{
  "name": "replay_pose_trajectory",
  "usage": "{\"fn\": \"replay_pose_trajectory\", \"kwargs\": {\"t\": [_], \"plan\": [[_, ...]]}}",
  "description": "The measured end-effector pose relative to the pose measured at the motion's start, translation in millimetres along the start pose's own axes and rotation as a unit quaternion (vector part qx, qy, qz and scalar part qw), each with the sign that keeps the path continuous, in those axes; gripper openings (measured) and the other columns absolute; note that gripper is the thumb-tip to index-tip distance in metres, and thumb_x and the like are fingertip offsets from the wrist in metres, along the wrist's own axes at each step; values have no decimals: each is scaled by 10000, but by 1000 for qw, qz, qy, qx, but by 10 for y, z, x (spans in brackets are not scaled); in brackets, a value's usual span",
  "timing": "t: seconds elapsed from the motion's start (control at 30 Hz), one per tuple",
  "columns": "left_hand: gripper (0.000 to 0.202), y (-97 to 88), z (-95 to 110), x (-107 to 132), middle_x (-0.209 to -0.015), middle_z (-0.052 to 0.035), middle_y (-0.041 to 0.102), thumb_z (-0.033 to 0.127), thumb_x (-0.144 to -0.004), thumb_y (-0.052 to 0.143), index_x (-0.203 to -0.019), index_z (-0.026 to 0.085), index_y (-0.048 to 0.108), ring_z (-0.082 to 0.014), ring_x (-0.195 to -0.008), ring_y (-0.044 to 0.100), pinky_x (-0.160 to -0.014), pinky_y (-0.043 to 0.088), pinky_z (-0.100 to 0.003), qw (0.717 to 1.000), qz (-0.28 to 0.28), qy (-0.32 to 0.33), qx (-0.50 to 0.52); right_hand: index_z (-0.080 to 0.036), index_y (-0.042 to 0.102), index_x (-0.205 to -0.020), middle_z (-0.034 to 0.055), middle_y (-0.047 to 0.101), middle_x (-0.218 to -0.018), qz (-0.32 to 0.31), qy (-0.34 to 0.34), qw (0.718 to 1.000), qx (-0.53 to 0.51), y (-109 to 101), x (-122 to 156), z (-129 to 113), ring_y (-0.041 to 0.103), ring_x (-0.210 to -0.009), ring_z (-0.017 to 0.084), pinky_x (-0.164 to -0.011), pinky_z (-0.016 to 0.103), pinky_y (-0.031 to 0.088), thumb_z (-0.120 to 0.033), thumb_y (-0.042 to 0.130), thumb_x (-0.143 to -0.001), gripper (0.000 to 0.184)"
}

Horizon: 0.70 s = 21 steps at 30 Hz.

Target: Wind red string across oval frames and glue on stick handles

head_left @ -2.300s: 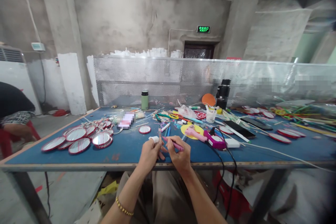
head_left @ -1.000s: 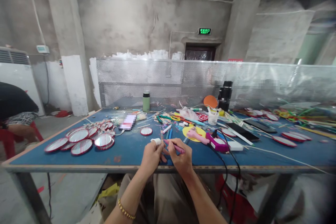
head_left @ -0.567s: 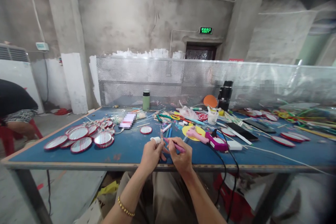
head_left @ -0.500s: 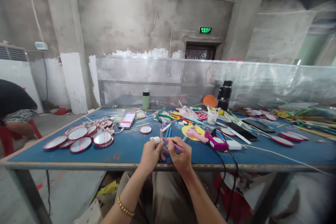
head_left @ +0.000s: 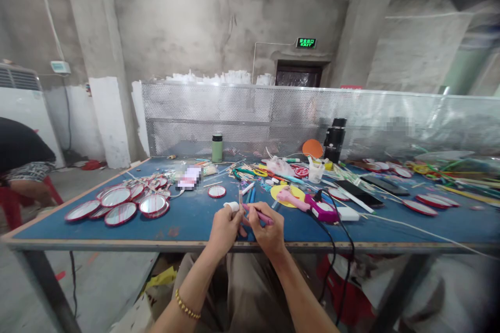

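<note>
My right hand (head_left: 269,230) is closed around a pink pen (head_left: 264,216), its tip pointing left toward my other hand. My left hand (head_left: 223,229) pinches a narrow, flat, brownish strip (head_left: 240,196) that stands up between the fingers; its lower part is hidden. A white wrapping (head_left: 232,206) covers one left fingertip. Both hands are close together above the front edge of the blue table (head_left: 187,228). Just beyond them lie blue pens (head_left: 252,195) and a small round red-rimmed mirror (head_left: 216,192).
Several red-rimmed mirrors (head_left: 120,214) lie at left near a phone (head_left: 189,178). At right are a pink-and-purple corded tool (head_left: 324,210) on a yellow disc (head_left: 287,193), a dark phone (head_left: 357,192) and a black flask (head_left: 335,140). A green bottle (head_left: 217,149) stands behind. A person (head_left: 23,140) sits far left.
The view has shifted very slightly. Both hands keep nearly the same position and grip, with the pen still against the strip's side.
</note>
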<state>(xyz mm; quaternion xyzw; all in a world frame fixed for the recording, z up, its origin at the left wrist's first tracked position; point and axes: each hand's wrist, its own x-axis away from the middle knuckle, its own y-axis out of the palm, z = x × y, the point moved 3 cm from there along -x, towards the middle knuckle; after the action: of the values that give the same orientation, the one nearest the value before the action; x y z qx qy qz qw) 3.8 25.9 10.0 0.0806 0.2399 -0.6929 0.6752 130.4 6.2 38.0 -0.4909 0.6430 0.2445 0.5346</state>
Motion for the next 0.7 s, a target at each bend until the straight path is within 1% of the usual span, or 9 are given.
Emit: {"fn": "replay_pose_trajectory", "kwargs": {"t": [0.13,0.37,0.57,0.7], "plan": [[307,-3,-15,3,-453,25,608,428,-907,477,-693,218,544,-153,-409,576,-452,387,-223,1000,4,0,-12,-197,674,-834,23,707,-738,-6,-9,1000,4,7,6,11,666,-650,143,-628,235,521,-174,508,-905,182],[303,1,-42,-10,-461,22,614,417,-913,474,-690,220,536,-153,-413,580,-455,396,-222,1000,5,3,-9,-192,667,-848,17,696,-731,-10,-11,1000,0,14,8,20,649,-635,134,-627,234,513,-165,507,-909,173],[300,0,-22,-4,-454,25,604,406,-918,469,-702,213,546,-149,-414,578,-454,392,-217,1000,-1,5,-10,-191,670,-830,15,693,-714,-2,-2,1000,8,0,5,4,644,-618,130,-616,228,513,-174,503,-913,188],[313,-4,-12,1,-460,23,609,407,-918,470,-687,209,542,-140,-408,566,-459,389,-214,1000,3,5,-23,-189,670,-833,24,706,-740,-8,-13,1000,11,12,12,10,661,-653,137,-627,231,511,-172,503,-915,187]]}}
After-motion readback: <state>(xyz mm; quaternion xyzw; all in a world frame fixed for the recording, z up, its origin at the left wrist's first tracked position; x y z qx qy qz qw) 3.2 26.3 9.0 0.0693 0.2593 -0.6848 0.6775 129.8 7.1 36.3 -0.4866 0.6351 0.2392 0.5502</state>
